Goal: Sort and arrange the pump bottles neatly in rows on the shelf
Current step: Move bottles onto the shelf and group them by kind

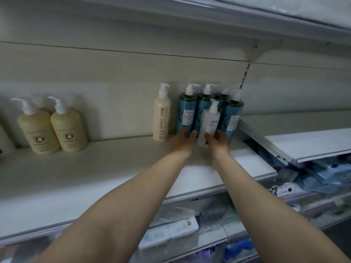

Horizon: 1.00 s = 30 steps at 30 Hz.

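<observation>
Both my arms reach to the back of the white shelf (79, 179). My right hand (218, 142) grips the lower part of a slim white pump bottle (209, 121), which tilts in front of a cluster of several teal pump bottles (187, 112). My left hand (183, 141) holds the base of the leftmost teal bottle. A tall cream bottle with Chinese lettering (161, 118) stands just left of the teal group. Two squat yellow pump bottles (68, 128) stand side by side at the far left.
The shelf board to the right (307, 147) hangs tilted, with blue packets (326, 179) piled under it. White boxes (171, 232) and wrapped goods fill the lower shelf. An upper shelf (247, 14) overhangs the bottles.
</observation>
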Tool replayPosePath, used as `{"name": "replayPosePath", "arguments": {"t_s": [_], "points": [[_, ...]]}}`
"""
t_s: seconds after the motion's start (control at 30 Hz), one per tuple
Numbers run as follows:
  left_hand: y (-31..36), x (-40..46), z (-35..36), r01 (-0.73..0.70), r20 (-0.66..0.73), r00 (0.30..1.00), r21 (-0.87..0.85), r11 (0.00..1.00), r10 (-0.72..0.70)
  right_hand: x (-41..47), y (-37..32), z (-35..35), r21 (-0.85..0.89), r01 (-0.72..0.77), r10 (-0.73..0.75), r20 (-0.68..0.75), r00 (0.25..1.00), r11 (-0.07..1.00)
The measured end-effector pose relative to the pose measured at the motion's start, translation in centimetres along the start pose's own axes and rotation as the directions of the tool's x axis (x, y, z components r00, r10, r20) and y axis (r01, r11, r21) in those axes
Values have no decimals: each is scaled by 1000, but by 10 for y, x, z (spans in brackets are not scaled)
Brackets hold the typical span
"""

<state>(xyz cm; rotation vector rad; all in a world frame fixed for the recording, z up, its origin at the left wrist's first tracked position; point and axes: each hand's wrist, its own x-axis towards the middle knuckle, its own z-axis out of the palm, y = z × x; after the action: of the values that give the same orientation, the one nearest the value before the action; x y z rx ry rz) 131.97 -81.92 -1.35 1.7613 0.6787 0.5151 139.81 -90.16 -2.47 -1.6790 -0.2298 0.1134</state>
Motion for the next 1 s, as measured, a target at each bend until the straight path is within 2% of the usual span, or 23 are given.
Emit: {"name": "replayPosePath", "arguments": {"t_s": [0.13,0.3,0.6,0.7,1.0], "points": [[-1,0,8,7,44,999,-46,999,-5,11,4,-3,8,-9,8,79,997,1000],[-1,-5,2,31,84,996,-46,998,-27,28,10,-1,-91,-22,28,59,998,996],[-11,-6,-29,26,-17,1000,37,999,-26,10,17,14,-56,-1,4,55,998,998],[-19,-12,-37,52,-79,995,-25,998,-53,-8,17,25,-66,22,-14,114,993,998],[-39,-50,-99,63,-132,986,-258,964,-100,-94,0,68,89,25,-50,293,955,996]]}}
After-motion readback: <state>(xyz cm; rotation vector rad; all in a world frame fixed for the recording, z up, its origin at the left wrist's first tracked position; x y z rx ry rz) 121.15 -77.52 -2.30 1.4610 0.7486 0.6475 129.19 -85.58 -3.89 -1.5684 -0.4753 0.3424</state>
